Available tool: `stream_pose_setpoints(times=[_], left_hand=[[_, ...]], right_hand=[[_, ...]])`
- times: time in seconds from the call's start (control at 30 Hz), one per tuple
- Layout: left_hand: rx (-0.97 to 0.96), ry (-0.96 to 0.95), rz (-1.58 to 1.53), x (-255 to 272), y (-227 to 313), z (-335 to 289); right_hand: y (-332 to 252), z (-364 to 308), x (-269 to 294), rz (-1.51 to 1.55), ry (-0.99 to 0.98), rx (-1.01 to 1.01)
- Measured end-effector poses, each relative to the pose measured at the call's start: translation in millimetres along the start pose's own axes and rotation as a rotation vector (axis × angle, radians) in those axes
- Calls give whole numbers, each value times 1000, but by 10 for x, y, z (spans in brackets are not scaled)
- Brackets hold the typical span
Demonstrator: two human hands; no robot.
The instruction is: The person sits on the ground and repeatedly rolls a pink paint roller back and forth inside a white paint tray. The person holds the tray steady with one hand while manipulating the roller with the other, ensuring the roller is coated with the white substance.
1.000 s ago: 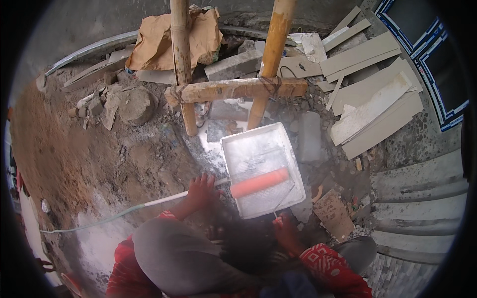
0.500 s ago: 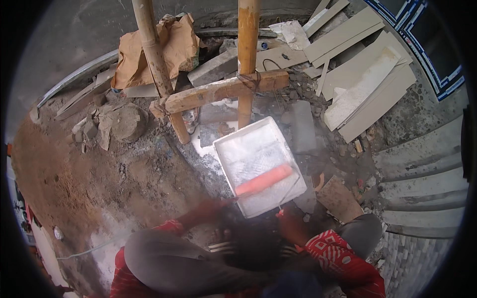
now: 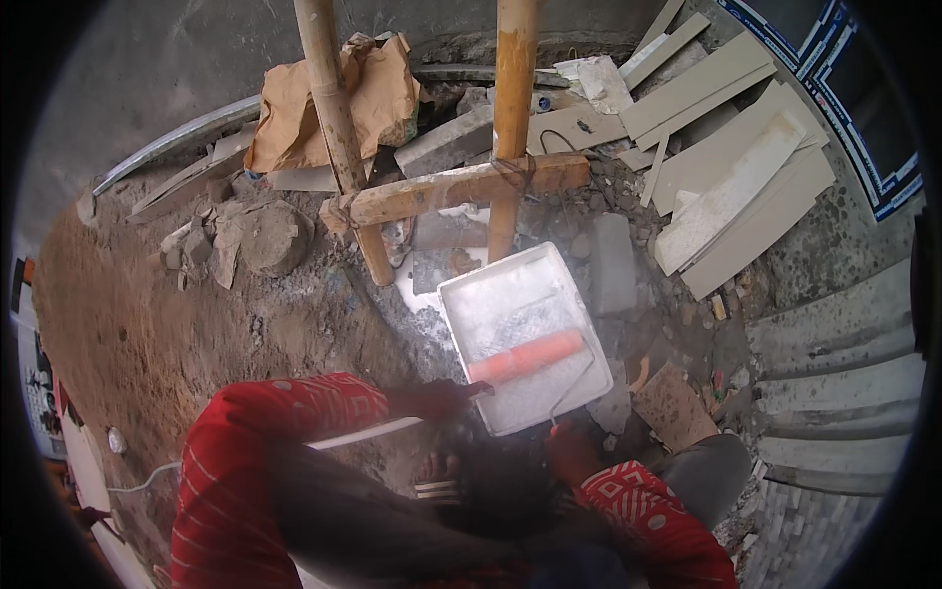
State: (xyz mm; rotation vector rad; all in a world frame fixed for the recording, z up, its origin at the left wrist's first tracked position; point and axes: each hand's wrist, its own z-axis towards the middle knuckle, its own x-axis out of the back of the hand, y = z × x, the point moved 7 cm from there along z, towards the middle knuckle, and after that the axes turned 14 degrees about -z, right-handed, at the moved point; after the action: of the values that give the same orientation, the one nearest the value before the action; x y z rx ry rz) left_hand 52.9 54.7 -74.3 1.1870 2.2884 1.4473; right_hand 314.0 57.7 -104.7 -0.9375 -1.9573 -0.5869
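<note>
Currently, the white tray (image 3: 579,312) sits just right of the frame's centre, with the pink paint roller (image 3: 528,355) across it. At lower centre, the right hand (image 3: 573,454) is closed around the roller's handle. The left hand (image 3: 444,398), blurred, is by the tray's left edge; whether it grips anything I cannot tell.

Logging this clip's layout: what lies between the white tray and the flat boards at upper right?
In the head view, a grey block and debris-strewn ground lie between the white tray and flat boards.
</note>
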Motion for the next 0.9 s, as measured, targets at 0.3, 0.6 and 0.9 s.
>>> stream_pose_setpoints(times=[0.3,0.6,0.9], left_hand=[[225,-60,-356,-7,-177,-36],[284,-171,-808,-133,-510,608],[-166,-99,-398,-144,-60,1145]], right_hand=[[-2262,744,7,1894,86,265],[-2766,525,217,1990,-290,104],[-2586,766,-180,2026,-634,-132]])
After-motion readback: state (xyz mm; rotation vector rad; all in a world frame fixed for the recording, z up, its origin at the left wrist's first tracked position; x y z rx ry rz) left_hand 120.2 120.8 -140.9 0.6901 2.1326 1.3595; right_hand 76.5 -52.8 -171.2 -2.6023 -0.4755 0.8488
